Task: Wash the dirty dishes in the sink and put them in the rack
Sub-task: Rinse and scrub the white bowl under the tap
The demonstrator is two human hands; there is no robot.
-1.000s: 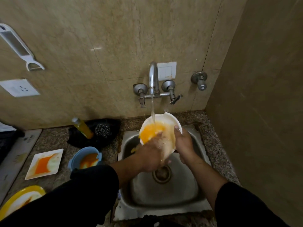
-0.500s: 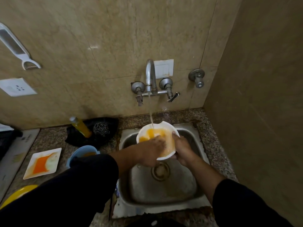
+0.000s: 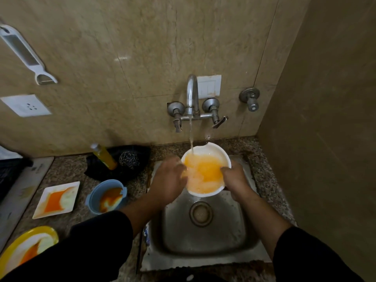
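Note:
A white bowl [image 3: 211, 151] full of orange water is held level over the steel sink [image 3: 203, 241], under the running tap [image 3: 192, 94]. My right hand [image 3: 236, 180] grips its right rim with the thumb inside. My left hand [image 3: 168, 180] holds the left rim, fingers against the bowl's side. On the counter to the left wait a dirty blue bowl [image 3: 95, 196], a square white plate [image 3: 58, 199] with orange sauce, and a yellow plate [image 3: 28, 247]. No rack is in view.
A yellow soap bottle [image 3: 104, 156] and a steel scrubber [image 3: 129, 159] lie on a black cloth behind the blue bowl. A wall stands close on the right. A peeler [image 3: 24, 55] hangs on the tiled wall, with a socket [image 3: 25, 104] below it.
The bowl has gone from tilted toward me to level and has filled with orange water. My left hand has moved from rubbing inside the bowl to its left rim.

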